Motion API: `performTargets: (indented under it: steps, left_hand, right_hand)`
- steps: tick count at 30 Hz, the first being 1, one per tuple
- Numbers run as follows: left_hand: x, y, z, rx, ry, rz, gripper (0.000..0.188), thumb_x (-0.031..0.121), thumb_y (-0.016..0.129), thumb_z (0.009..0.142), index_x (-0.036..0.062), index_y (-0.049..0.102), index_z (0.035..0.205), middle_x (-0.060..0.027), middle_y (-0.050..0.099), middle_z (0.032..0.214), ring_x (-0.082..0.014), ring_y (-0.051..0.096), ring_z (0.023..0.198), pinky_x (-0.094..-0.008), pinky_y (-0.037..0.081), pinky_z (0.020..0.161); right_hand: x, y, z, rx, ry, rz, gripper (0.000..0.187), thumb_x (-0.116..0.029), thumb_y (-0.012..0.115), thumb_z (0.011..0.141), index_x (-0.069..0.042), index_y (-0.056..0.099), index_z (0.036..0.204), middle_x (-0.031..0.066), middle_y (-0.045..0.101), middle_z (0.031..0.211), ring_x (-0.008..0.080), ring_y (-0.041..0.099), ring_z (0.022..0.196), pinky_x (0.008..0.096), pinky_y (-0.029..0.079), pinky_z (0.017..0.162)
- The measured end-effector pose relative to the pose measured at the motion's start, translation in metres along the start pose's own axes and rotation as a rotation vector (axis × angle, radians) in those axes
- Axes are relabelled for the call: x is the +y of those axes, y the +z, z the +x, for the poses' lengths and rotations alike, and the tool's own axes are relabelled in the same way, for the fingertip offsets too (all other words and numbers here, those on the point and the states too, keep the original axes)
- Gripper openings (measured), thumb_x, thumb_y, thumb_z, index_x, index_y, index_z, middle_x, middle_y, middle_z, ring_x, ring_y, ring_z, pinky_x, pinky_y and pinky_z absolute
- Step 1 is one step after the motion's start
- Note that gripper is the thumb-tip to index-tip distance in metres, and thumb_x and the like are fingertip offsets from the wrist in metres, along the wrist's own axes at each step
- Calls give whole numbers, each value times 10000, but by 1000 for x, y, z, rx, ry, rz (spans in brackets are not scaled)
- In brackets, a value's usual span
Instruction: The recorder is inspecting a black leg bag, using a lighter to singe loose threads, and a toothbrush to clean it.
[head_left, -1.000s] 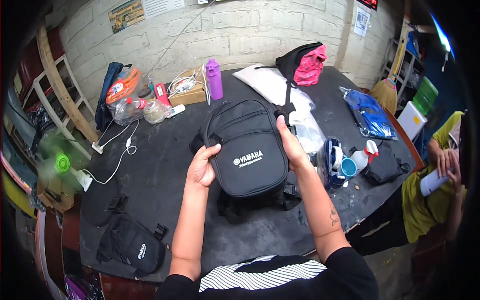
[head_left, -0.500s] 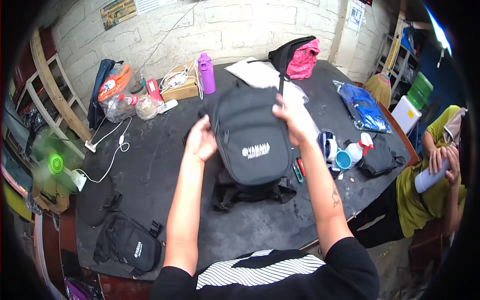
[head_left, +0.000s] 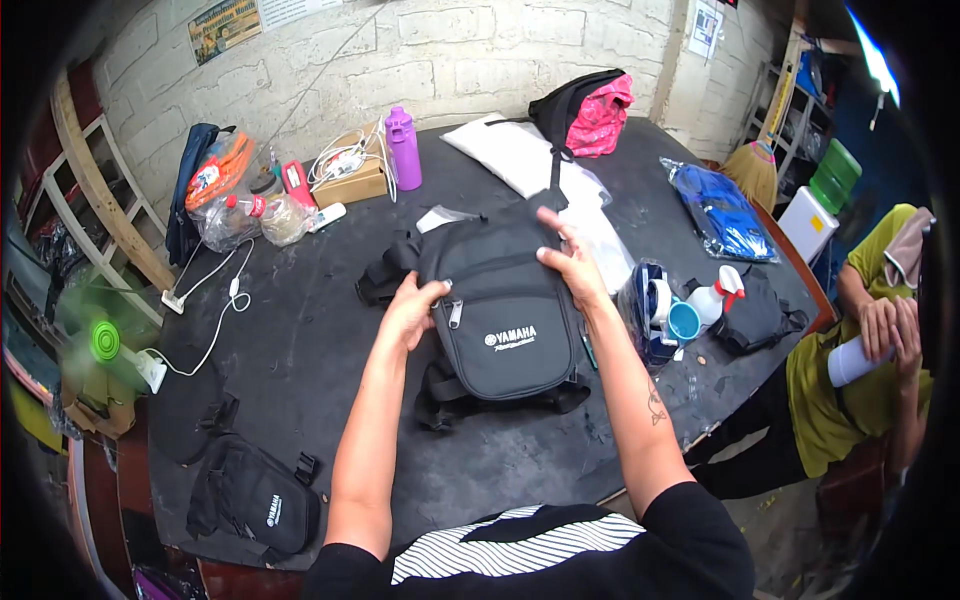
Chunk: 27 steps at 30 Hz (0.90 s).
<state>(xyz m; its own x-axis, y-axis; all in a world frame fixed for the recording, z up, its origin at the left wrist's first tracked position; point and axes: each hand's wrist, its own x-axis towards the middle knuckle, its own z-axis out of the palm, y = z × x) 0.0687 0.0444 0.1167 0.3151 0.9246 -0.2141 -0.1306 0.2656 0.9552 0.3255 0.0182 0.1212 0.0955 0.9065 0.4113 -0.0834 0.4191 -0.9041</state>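
Note:
A black bag point(head_left: 510, 335) with a white printed logo lies face up in the middle of the dark table, its straps spread out beneath and to the left. My left hand point(head_left: 408, 312) grips its left side, thumb on the front close to the zip pulls. On the opposite edge, my right hand point(head_left: 572, 268) holds the bag with the thumb over the front panel and a finger pointing up. The fingers tucked behind the bag are partly hidden. A second small black bag point(head_left: 255, 500) rests at the near left corner of the table point(head_left: 300, 400).
To the right stand a spray bottle point(head_left: 712, 298), a blue cup point(head_left: 684, 321) and a black pouch point(head_left: 762, 318). A purple bottle point(head_left: 403, 150), a cardboard box point(head_left: 350, 185) and a pink bag point(head_left: 600, 115) line the back. A green fan point(head_left: 105, 342) spins at left; a person point(head_left: 860, 350) sits at right.
The bag has come down toward me and now lies flatter, its front zip pulls and logo clearer. Both hands have moved nearer with it, and the left thumb now presses on its front.

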Motion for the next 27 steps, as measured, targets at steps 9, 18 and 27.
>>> performTargets:
  steps: [9,18,27]
  left_hand:
    - [27,62,-14,-109,908,1091,678,274,676,797,41,394,1368,-199,462,1285,-379,440,1203,-476,350,1009]
    - [-55,79,6,-146,792,1520,680,612,343,913,249,248,1479,-157,160,1540,-354,59,1433,-609,-32,1099]
    - [-61,78,11,-180,740,1493,682,643,311,907,273,253,1476,-153,176,1537,-357,78,1430,-599,-42,1103]
  right_hand:
    - [7,-11,35,163,-326,-1216,272,-146,656,811,-46,670,1064,137,611,982,263,611,851,338,471,861]
    - [46,-14,76,-244,6,-1096,202,-83,736,692,16,680,859,160,650,833,251,648,761,355,502,699]
    - [53,-17,75,-332,-221,-1355,83,-103,675,719,-37,626,713,119,596,843,307,600,855,421,475,740]
